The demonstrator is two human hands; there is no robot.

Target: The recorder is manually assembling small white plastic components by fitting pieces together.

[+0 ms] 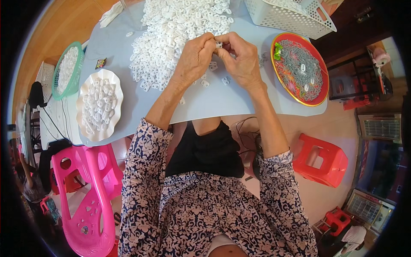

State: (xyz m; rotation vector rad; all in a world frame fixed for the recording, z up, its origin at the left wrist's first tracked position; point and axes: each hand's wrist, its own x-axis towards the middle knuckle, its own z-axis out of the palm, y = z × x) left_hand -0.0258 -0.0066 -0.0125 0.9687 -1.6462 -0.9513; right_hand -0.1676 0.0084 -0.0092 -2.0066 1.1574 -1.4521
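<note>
Pale-blue worktop [150, 105] bears a heap of white pieces [180, 32], red tray [295, 37] and scalloped dish [97, 135], apparently all within easy reach, as the curled left hand [197, 55], its hold hidden, seems to steady what the right hand [241, 59] pinches by the heap: one small white piece [218, 44].

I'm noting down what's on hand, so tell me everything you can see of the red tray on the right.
The red tray looks round, stretched by the lens, with a shiny gold rim and bright green and pink patches inside. Its material is unclear. It rests on the pale table near the right edge, beside the right hand but not touching it. Thin grey pieces cover most of its inside, with a few white pieces on top.
</note>
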